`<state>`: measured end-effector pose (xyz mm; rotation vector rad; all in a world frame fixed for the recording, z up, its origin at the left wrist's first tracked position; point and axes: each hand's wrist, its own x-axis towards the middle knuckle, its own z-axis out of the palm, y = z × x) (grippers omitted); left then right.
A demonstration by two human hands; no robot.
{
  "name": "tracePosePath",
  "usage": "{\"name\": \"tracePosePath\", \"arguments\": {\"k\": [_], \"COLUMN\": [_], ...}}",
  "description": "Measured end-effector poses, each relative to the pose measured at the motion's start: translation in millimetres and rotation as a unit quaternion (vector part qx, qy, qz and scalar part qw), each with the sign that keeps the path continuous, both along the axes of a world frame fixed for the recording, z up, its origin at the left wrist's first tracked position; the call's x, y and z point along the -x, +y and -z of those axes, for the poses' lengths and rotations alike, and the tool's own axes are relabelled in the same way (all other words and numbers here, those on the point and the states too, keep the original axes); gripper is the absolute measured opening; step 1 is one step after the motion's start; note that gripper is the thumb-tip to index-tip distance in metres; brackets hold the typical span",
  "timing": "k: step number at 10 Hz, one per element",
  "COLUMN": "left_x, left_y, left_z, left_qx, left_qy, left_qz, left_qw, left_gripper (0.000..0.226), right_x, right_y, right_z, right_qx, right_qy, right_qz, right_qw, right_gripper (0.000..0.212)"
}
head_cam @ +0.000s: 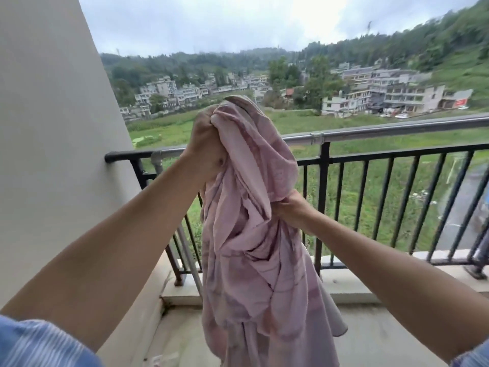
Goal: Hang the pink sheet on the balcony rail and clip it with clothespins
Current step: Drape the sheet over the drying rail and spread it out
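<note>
The pink sheet [254, 247] hangs bunched and crumpled in front of me, its lower folds dropping out of view at the bottom. My left hand [205, 144] grips the top of the bundle, raised above rail height. Lower down and to the right, my right hand [292, 206] clutches a fold of the same sheet. The silver balcony rail [383, 131] runs across behind the sheet, on top of black bars. The sheet is held just in front of the rail and does not rest on it. No clothespins are in sight.
A beige wall [53, 128] rises on the left, meeting the black railing [397, 202] at its corner. A low concrete kerb [344, 284] carries the railing's foot. Beyond lie green fields and buildings. Balcony floor [383, 335] shows at the lower right.
</note>
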<state>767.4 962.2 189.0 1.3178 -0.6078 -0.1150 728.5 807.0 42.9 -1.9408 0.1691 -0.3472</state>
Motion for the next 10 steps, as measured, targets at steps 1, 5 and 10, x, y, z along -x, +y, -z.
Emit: {"name": "tracePosePath", "arguments": {"k": [1, 5, 10], "left_x": [-26, -42, -120], "left_y": [51, 89, 182], "left_z": [13, 167, 84], "left_qx": [0.018, -0.284, -0.153], "left_qy": [-0.045, 0.028, 0.081], "left_qz": [-0.028, 0.006, -0.318], "left_qw": [0.998, 0.958, 0.932], "left_gripper": [0.013, 0.017, 0.010], "right_x": [-7, 4, 57], "right_y": [-1, 13, -58], "right_z": [-4, -106, -40], "right_qx": [-0.164, -0.325, 0.281], "right_qy": [-0.037, -0.109, 0.256], "right_qz": [0.044, -0.094, -0.006], "right_qw": [0.985, 0.935, 0.925], "right_gripper": [0.015, 0.044, 0.020]}}
